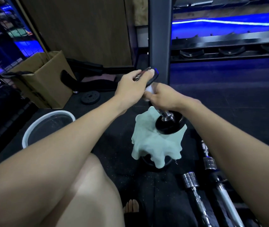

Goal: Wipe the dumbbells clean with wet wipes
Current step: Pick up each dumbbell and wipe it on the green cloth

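A black dumbbell (168, 124) with a chrome handle stands tilted, its lower head resting on a pale green cloth (155, 145) draped over something black on the floor. My left hand (132, 86) grips the upper black head of the dumbbell. My right hand (160, 96) is wrapped round the handle just below that head, with a white wet wipe (149, 90) bunched under its fingers against the handle.
A white-rimmed bucket (32, 128) stands at the left, near a cardboard box (48, 82) and a small weight plate (90, 97). Chrome bars and dumbbell handles (194, 185) lie on the dark mat at the right. A black rack post (159, 38) rises behind.
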